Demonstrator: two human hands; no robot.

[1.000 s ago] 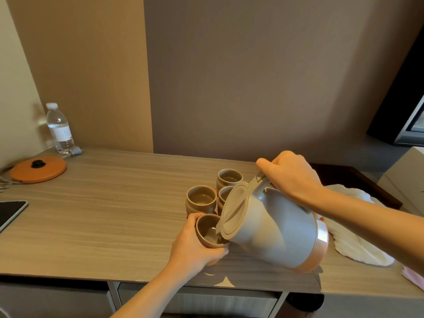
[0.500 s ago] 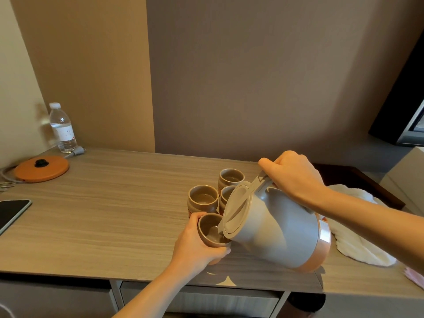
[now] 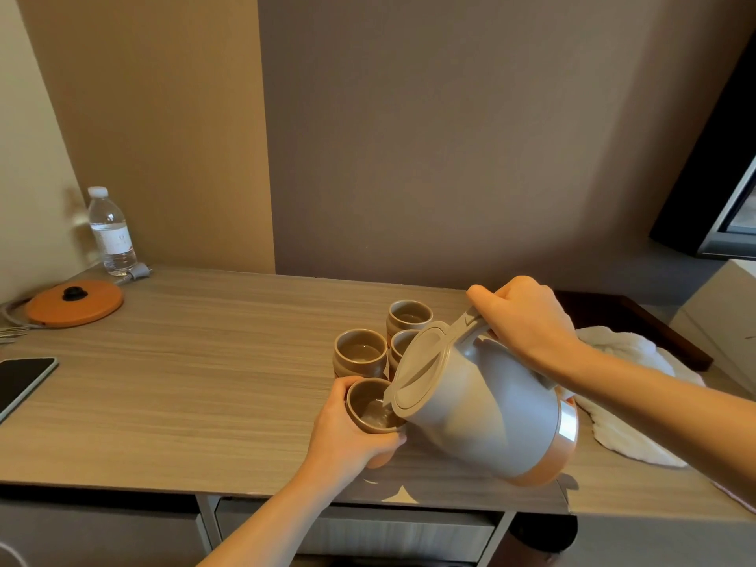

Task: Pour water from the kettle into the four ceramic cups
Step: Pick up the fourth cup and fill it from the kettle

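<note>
Wooden table, front edge: the left hand still curls round the nearest cup, and the right hand keeps gripping the kettle by its handle, spout tipped over that cup as before (three other cups stand just behind, unmoved).

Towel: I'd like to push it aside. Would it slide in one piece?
The towel lies in soft rumpled folds, so it is probably floppy: a push would likely bunch it, not slide it. Picked up, it should droop, and seems light.
</note>
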